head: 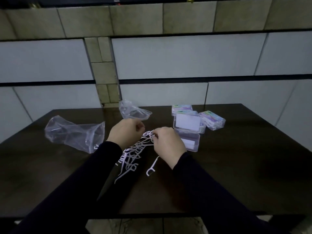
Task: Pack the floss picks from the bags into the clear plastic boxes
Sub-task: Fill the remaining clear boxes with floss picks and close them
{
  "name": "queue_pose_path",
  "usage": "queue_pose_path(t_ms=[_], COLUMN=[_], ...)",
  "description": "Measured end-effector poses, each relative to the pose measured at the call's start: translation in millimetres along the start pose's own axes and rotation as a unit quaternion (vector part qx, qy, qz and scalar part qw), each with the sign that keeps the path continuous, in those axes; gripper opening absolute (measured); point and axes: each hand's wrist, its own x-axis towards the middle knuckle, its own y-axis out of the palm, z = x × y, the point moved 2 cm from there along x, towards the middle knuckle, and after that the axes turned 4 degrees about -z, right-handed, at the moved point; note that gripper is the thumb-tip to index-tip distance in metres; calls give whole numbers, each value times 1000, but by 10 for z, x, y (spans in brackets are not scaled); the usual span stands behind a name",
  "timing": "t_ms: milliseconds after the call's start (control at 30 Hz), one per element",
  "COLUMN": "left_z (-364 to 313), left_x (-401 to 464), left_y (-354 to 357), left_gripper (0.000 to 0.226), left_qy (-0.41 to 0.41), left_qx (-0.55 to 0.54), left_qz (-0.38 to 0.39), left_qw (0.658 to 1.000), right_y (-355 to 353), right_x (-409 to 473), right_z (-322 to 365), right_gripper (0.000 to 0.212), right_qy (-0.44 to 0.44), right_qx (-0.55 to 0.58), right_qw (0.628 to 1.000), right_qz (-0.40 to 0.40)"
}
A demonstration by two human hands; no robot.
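Nearest, a single floss pick (152, 166) lies alone on the dark table (236, 174), just right of a loose pile of floss picks (133, 154) that runs up between both forearms. Both sleeves (81, 183) are dark. The right hand (168, 146) hangs over the pile's far end, fingers curled and pinching a few white picks (149, 133) at the fingertips. The left hand (125, 134) sits just beside it, fingers curled inward toward the same bunch; whether it actually grips any pick cannot be told. Just right of the right hand stands an open clear box (191, 142), partly hidden by that hand. To the left lies a crumpled clear bag (76, 134). Farther back sit a second bag (135, 112) and a cluster of filled boxes (199, 119).
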Motion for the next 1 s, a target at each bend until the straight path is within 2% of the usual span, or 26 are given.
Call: queue_pose_path(t_ms=[133,300,433,567,767,1000], left_z=[242,464,472,384,303,337], left_x=[-25,-98,-178,-278,-288,-209], left_y=[-64,-125,-158,-144,-79,-71], left_gripper=[27,27,29,30,27,30], left_qy=[-60,-118,-167,-168,-127,-70], left_qx=[70,149,214,252,221,114], left_qz=[36,93,110,136,130,113], left_qw=[995,977,956,943,958,985], right_y=[155,166,186,186,269,225], right_x=[71,86,129,146,143,115], right_z=[111,159,156,151,185,183], right_gripper=[19,29,36,36,30,26], right_qy=[37,70,105,105,65,48], right_qx=[-17,-86,-114,-136,-168,-126], right_qw=[999,992,983,980,978,988], right_qz=[13,56,94,105,103,70])
